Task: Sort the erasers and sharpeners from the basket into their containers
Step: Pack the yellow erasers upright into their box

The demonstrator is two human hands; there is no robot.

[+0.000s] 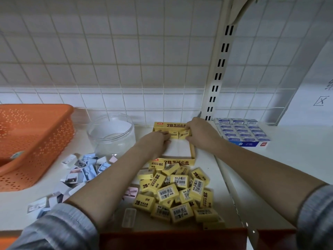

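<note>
Gripping yellow erasers [180, 134] in yellow box [192, 152], both hands [158, 141] [198, 132]; clear jar [111, 134] empty.

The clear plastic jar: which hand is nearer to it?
Left. The left hand is in the yellow display box, just right of the clear plastic jar; the right hand is farther right.

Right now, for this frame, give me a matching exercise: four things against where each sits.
Things:
1. orange basket
2. clear jar
3. blue-and-white eraser box
4. loose yellow erasers

Places:
A. right of the yellow box
B. far left
C. heaped in front of the yellow box
D. between basket and yellow box

Pairs: 1-B, 2-D, 3-A, 4-C
</note>
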